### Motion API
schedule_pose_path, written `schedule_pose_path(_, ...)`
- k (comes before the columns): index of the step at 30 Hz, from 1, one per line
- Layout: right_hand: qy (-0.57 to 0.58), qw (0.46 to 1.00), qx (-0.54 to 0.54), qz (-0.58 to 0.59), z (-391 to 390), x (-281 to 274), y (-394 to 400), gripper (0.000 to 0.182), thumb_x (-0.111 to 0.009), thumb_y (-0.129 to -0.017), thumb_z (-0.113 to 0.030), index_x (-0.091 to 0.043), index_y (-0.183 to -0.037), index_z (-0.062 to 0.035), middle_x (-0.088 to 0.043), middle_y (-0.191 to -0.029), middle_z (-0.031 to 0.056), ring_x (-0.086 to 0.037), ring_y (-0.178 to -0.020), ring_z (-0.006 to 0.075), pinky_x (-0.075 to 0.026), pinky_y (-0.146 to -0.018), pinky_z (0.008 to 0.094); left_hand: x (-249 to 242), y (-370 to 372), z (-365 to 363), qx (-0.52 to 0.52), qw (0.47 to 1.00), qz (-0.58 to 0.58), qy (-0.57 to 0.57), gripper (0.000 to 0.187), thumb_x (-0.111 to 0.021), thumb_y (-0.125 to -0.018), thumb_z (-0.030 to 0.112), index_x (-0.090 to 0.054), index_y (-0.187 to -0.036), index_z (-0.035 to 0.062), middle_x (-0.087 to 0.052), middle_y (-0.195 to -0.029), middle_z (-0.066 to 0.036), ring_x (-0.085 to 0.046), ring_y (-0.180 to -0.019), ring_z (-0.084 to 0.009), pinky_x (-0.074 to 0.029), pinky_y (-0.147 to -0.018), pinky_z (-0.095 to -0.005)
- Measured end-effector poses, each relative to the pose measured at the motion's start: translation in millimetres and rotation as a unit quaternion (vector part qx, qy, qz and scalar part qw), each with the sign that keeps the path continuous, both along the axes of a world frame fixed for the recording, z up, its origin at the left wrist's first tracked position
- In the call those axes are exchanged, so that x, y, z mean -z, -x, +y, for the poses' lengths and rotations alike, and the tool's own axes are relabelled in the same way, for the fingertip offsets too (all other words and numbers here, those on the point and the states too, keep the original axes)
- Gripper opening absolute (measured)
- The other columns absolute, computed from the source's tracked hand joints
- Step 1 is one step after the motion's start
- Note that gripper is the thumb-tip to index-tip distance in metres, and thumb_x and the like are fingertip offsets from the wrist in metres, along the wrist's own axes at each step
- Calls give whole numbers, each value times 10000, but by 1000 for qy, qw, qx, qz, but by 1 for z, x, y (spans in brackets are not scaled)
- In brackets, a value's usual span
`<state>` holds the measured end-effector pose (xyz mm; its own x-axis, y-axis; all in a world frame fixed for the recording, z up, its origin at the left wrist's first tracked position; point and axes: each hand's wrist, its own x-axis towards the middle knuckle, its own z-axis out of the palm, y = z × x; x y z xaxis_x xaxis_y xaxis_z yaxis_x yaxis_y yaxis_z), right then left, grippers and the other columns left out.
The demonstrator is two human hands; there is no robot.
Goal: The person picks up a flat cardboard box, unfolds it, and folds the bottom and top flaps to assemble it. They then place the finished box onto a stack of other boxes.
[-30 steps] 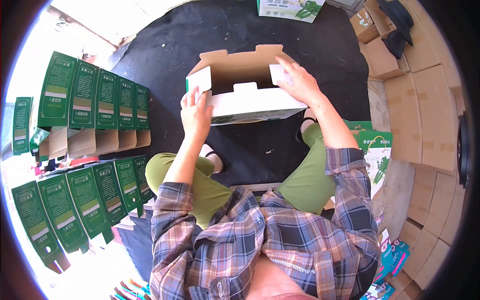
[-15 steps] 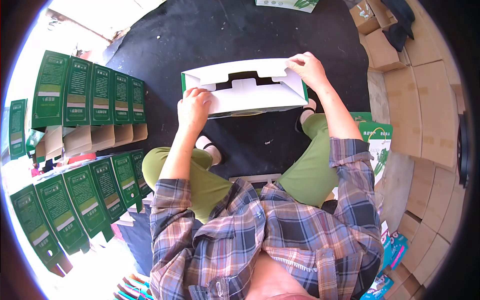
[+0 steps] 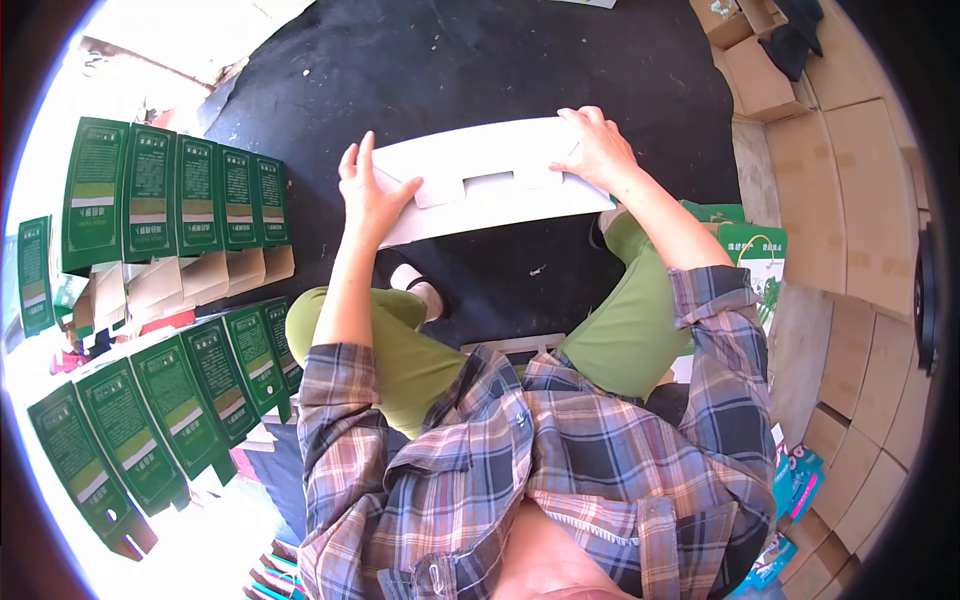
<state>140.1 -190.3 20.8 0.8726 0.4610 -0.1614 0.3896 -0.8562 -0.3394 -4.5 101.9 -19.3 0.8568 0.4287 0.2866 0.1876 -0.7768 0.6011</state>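
Note:
A carton box (image 3: 470,215) with white inner flaps lies in front of me, between my feet and above the black floor. Its flaps are folded inward and overlap, with a small dark slot left in the middle. At its left end is my left hand (image 3: 375,200), fingers spread and raised, the thumb touching the flap. My right hand (image 3: 600,155) grips the right end, fingers over the far edge and thumb on the flap. The underside of the box is hidden.
Green printed cartons (image 3: 150,200) stand in two rows at my left. Brown cardboard boxes (image 3: 830,200) are stacked along the right. A green and white box with a handle (image 3: 755,250) is beside my right knee. Black sheeting (image 3: 480,60) covers the floor.
The flaps have come together, and the wide dark gap is now a small slot. My left hand has shifted to the box's left end and its fingers have spread. The right thumb now presses the flap.

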Motion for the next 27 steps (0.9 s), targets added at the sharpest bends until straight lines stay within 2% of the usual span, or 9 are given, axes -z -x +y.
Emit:
schedule_pose_path(5, 68, 998, 4, -18, 9, -3, 8, 724, -795, -665, -357, -458, -1267, -138, -431, -1271, 97, -484, -1134, 307, -463, -937, 433, -15, -7, -20, -26, 986, 162, -17, 737, -850, -575, 256, -528, -1230, 150, -374, -1320, -104, -429, -1169, -346, -486, -905, -444)
schedule_pose_path(15, 48, 996, 6, -78, 7, 13, 8, 669, -796, -662, -367, -501, -1209, -119, -461, -1223, 98, -496, -1109, 311, -492, -877, 424, -17, -7, -32, -61, 983, 165, -53, 633, -838, -610, 264, -553, -1160, 136, -412, -1276, -108, -435, -1160, -330, -476, -904, -442)
schedule_pose_path(18, -2, 995, -5, -99, -6, 20, -5, 549, -747, -732, -373, -546, -1163, -98, -515, -1159, 99, -536, -1058, 283, -492, -864, 392, -11, -6, -22, -57, 991, 123, -20, 582, -817, -651, 294, -563, -1136, 98, -431, -1256, -126, -440, -1159, -333, -462, -910, -436)
schedule_pose_path(19, -102, 991, 68, -48, -14, 28, -17, 466, -712, -768, -388, -581, -1107, -96, -558, -1056, 89, -571, -982, 269, -497, -821, 373, -3, -7, -12, -75, 994, 78, 0, 540, -789, -692, 311, -568, -1120, 67, -481, -1193, -140, -485, -1107, -338, -455, -908, -426)
schedule_pose_path(20, -200, 970, 138, 4, -22, 37, -28, 399, -677, -804, -402, -615, -1050, -94, -601, -953, 80, -605, -906, 256, -503, -779, 355, 15, -9, 6, -86, 995, 16, 37, 516, -764, -740, 331, -566, -1124, 49, -530, -1118, -110, -528, -1033, -289, -457, -875, -377)
schedule_pose_path(22, -309, 895, 262, 188, -38, 44, -32, 403, -553, -898, -433, -630, -1023, -58, -643, -800, 65, -627, -770, 204, -515, -671, 366, 16, -6, 19, -164, 923, 12, 346, 509, -679, -820, 433, -557, -1137, 54, -572, -1025, -80, -562, -926, -229, -457, -797, -371)
schedule_pose_path(24, -282, 861, 301, 297, -53, 56, -31, 469, -475, -934, -474, -630, -1035, -43, -649, -864, 90, -631, -786, 229, -521, -648, 410, 31, 4, 44, -237, 816, 110, 515, 627, -575, -860, 555, -511, -1233, 55, -595, -972, -72, -567, -841, -195, -443, -732, -374)
schedule_pose_path(26, -220, 817, 286, 450, -67, 76, -33, 515, -438, -937, -536, -624, -1074, -76, -620, -998, 106, -595, -900, 224, -486, -777, 437, 27, 11, 39, -225, 743, 146, 614, 806, -565, -838, 613, -396, -1360, 23, -567, -1157, -128, -565, -964, -230, -451, -771, -410)
schedule_pose_path(27, -190, 841, 293, 414, -63, 79, -23, 606, -404, -931, -570, -625, -1054, -20, -641, -962, 158, -630, -818, 318, -512, -698, 530, 36, 13, 43, -211, 735, 159, 625, 821, -587, -828, 604, -398, -1347, -3, -546, -1197, -144, -554, -1006, -244, -452, -800, -417)
